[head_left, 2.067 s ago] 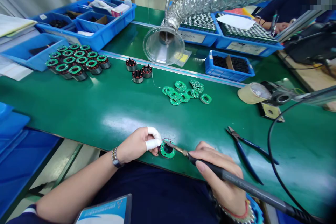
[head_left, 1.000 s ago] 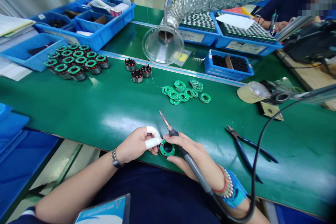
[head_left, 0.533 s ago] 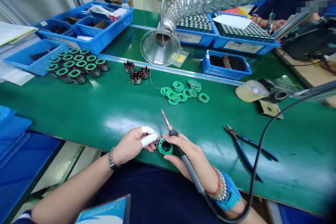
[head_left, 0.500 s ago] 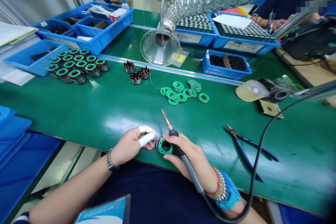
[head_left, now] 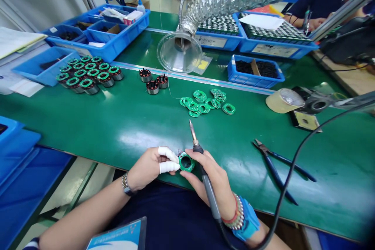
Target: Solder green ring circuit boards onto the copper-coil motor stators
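Note:
A motor stator [head_left: 190, 168] topped with a ring-shaped green circuit board is held low over the near edge of the bench. My left hand [head_left: 149, 168], with white covers on thumb and forefinger, is closed at the board's left rim; whether a fine wire is also pinched there I cannot tell. Thin wires stick up at the stator's upper left. My right hand [head_left: 212, 175] grips a soldering iron [head_left: 208, 191], its tip pointing up and away, while its thumb and forefinger steady the stator's right side.
Loose green ring boards [head_left: 202, 106] lie ahead, with bare stators [head_left: 152, 87] behind to their left. Board-topped stators [head_left: 88, 84] stand farther left. Cutting pliers [head_left: 268, 156] lie right, near the iron's cable [head_left: 288, 179]. A fume hood [head_left: 179, 54] hangs over the bench. A co-worker's hand [head_left: 316, 23] shows far right.
My left finger and thumb have moved right, from beside the stator onto its rim. The soldering iron's tip has shifted slightly right and is more upright. The view has shifted slightly.

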The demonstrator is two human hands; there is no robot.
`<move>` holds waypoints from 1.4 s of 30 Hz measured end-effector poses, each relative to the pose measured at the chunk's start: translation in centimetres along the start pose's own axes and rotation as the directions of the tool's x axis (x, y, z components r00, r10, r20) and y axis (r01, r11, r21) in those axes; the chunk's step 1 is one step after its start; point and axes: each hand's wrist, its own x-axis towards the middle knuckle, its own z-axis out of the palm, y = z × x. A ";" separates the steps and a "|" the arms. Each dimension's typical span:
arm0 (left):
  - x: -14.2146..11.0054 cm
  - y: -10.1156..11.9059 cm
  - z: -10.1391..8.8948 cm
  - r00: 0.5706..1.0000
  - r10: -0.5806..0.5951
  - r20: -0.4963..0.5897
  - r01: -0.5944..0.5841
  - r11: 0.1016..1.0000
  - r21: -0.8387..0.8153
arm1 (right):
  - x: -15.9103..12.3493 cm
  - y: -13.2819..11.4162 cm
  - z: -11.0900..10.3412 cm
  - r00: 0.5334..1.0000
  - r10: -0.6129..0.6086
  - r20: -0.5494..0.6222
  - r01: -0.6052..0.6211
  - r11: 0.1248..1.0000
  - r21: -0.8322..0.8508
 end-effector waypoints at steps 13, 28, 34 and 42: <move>-0.3 -0.1 -0.3 0.999 -0.046 -0.024 0.046 0.999 -0.006 | 0.0 -0.4 0.0 0.999 0.033 -0.032 -0.034 0.999 -0.034; -0.1 -0.2 -0.4 0.999 0.035 0.029 -0.036 0.998 0.047 | 1.1 -1.4 -1.3 0.996 -0.081 -0.044 0.085 0.992 0.091; -0.1 0.0 -0.5 1.000 0.017 0.026 -0.019 0.995 0.096 | 0.7 -1.6 -4.6 0.994 -0.076 -0.085 0.091 0.977 0.192; 0.0 -0.3 -0.6 0.999 0.009 0.042 -0.013 0.996 0.093 | 0.4 -1.9 -5.4 0.995 0.053 0.079 -0.074 0.954 0.290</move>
